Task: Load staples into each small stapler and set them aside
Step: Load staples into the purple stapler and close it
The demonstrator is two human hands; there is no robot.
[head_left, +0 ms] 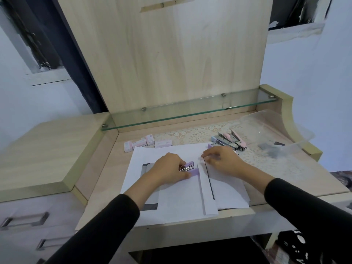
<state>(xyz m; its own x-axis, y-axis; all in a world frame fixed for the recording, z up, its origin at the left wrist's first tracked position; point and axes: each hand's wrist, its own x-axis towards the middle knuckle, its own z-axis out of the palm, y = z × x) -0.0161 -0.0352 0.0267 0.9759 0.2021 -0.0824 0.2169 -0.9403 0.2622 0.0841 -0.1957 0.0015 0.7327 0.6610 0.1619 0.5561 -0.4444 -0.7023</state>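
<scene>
White paper sheets (181, 197) lay on the pale wooden table (112, 161). A glass shelf (190, 111) spanned behind, with a clear plastic bag (276, 126) at right.

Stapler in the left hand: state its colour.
Lilac stapler, with a silver metal track, held in the left hand; head view shows it best.

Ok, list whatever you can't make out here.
All in the head view:
1. Whether the stapler is loaded: the left hand covers its track.
2. What, if anything, the right hand pinches: too small, and the fingers hide it.
3. Print on the staple boxes: too small.
4. Dark pieces in the bag: blurred by the plastic.
5. Stapler count in the pile: they overlap.
</scene>
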